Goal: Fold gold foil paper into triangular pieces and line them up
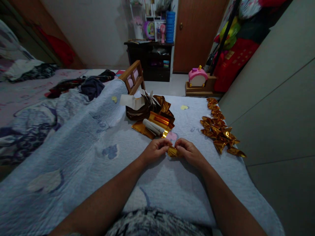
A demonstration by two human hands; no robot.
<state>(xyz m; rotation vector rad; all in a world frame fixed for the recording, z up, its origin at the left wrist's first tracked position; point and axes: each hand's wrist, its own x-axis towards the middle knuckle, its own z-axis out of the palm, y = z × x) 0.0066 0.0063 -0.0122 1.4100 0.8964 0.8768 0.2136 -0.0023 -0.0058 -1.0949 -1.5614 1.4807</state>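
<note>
Low over the bed, a small piece of gold foil paper (173, 152) is pinched between my two hands. My left hand (157, 149) grips its left end with thumb and forefinger. On the other end, my right hand (186, 149) is closed in the same way. Just beyond my fingers lie flat gold foil sheets (144, 127) with whitish rolled papers (154, 126) on top. Behind them sits a pile of brown and gold paper (137, 111) with pale sheets sticking up. To the right, several folded gold foil pieces (219, 129) lie in a loose heap.
The bed has a pale blue quilt (98, 167) with heart patterns. A wooden bed rail (134, 77) stands at its far left corner. Clothes (91, 87) are heaped on the left. A pink toy (197, 78) stands beyond the far edge, and a pale cabinet (275, 108) borders the right.
</note>
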